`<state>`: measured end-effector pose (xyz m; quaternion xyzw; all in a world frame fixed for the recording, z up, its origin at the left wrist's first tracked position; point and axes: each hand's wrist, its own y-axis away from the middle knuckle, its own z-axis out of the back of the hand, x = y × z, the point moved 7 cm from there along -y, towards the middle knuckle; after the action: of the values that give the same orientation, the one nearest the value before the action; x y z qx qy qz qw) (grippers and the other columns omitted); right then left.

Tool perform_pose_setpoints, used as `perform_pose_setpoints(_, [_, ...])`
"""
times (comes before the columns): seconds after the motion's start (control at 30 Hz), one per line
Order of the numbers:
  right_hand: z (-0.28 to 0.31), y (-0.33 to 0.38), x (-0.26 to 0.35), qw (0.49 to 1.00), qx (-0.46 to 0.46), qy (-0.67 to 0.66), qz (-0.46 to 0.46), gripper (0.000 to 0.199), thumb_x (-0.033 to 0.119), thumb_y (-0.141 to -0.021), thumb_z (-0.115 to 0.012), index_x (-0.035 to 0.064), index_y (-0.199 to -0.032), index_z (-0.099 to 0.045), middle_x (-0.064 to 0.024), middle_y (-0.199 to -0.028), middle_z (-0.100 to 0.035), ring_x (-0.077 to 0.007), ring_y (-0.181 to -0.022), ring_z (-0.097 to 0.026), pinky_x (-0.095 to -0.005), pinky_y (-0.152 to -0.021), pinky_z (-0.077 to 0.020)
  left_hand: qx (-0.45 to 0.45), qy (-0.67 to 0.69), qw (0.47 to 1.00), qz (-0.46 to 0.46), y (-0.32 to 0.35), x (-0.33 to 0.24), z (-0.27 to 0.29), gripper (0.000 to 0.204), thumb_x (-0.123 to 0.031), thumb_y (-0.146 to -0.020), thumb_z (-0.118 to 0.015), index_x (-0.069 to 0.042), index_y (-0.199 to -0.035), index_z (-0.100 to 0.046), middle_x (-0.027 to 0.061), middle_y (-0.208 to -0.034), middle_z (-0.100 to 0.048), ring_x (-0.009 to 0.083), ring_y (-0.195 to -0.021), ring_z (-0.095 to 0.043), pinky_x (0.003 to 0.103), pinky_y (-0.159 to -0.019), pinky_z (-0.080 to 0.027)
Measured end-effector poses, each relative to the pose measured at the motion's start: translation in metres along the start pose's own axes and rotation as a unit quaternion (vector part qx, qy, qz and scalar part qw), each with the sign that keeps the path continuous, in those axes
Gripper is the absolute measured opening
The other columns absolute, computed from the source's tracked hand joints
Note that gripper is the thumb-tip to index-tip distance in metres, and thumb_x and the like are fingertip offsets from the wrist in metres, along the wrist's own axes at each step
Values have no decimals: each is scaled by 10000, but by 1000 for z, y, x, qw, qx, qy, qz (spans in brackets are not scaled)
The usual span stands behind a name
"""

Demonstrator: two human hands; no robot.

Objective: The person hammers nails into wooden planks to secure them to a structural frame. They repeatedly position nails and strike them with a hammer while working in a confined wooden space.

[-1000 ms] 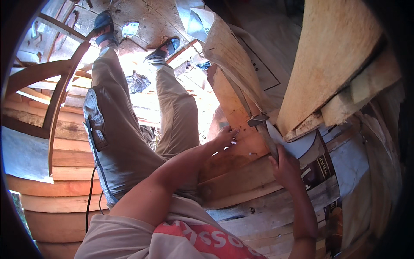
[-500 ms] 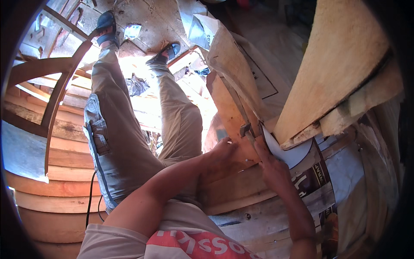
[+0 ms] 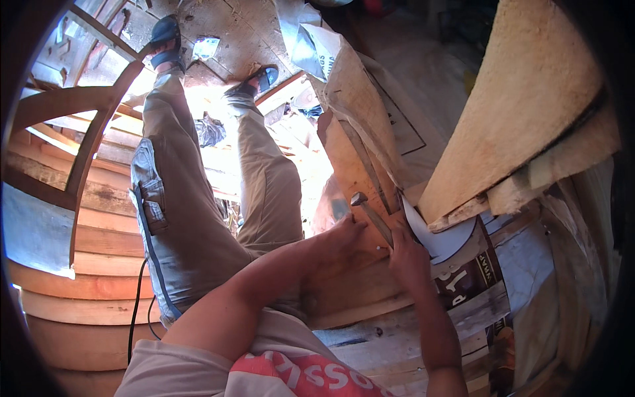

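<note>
My right hand [image 3: 408, 258] is wrapped round the wooden handle of a hammer [image 3: 373, 217]. The hammer's head points away from me and leftward, over an orange-brown board [image 3: 354, 159]. At the lower part of that board is my left hand [image 3: 342, 239], its fingers curled together close to the hammer head. Whatever those fingers pinch, if anything, is too small or hidden to tell. A tiny pale spot [image 3: 380, 249], perhaps a nail head, shows between the two hands.
Curved planks [image 3: 99, 271] form the wall at left, beside a wooden frame [image 3: 86, 152]. A large pale timber [image 3: 516, 112] slants at right, next to a white curved sheet [image 3: 450, 241]. My outstretched legs [image 3: 188, 205] lie ahead. A black cable [image 3: 135, 311] hangs at lower left.
The hammer has swung left, its head now nearer my left hand. My right hand has shifted slightly left with it. My left hand stays at nearly the same place.
</note>
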<state>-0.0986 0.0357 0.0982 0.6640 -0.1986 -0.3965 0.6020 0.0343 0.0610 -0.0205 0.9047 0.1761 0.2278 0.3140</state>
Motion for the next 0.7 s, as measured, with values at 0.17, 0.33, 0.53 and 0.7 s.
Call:
perform_pose_setpoints(0.17, [0, -4, 0, 998, 58, -16, 32, 301, 120, -810, -524, 22, -1079, -427, -205, -1092, -549, -386, -847, -602, -480, -739, -479, 86, 65, 991, -78, -16, 5, -7, 476, -235, -859, -577, 39, -1226, -448, 181, -1123, -570, 233, -1002, -582, 327, -795, -488])
perform_pose_setpoints(0.33, [-1, -13, -1, 994, 80, -65, 46, 347, 143, -794, -603, 42, -1075, -427, -216, -1018, -568, -402, -871, -583, -485, -755, -459, 27, 121, 992, 38, 27, -29, 0, 352, -144, -894, -519, 32, -1195, -471, 149, -1068, -593, 217, -915, -605, 316, -744, -522])
perform_pose_setpoints(0.53, [6, -20, 3, 982, 120, -148, 6, 350, 143, -774, -647, 25, -1009, -416, -237, -846, -566, -427, -869, -545, -495, -718, -405, 44, 10, 998, -31, -20, 3, -6, 319, -147, -895, -502, 16, -1168, -502, 135, -1064, -603, 219, -912, -609, 308, -749, -516])
perform_pose_setpoints(0.7, [7, -16, 12, 982, 128, -141, -1, 346, 141, -772, -651, 28, -993, -410, -232, -831, -569, -427, -847, -549, -496, -710, -403, 59, -29, 992, -105, -62, 51, -12, 320, -161, -889, -505, 38, -1140, -516, 156, -1037, -612, 219, -929, -611, 307, -743, -515])
